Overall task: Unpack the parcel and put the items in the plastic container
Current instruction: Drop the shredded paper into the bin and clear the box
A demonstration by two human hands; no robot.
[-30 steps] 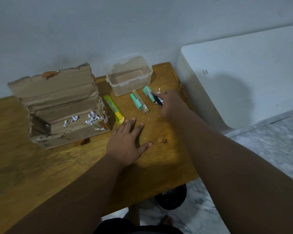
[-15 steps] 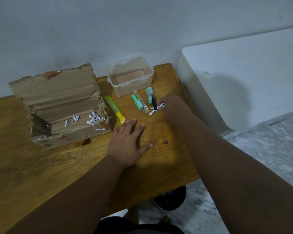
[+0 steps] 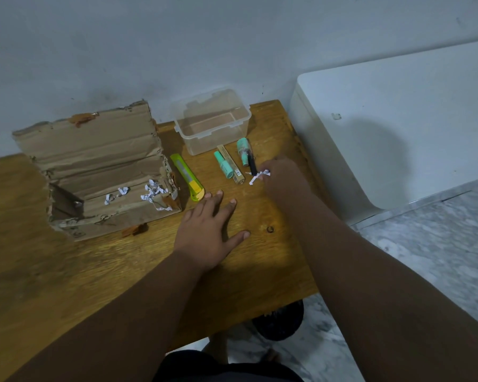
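Head view: the left hand (image 3: 209,230) lies open, flat on the wooden tabletop (image 3: 66,271). The right hand (image 3: 283,175) pinches white paper shreds (image 3: 258,176) beside a black pen (image 3: 251,162). Farther off, the clear plastic container (image 3: 213,121) stands empty; the torn cardboard parcel (image 3: 94,172) sits at left.
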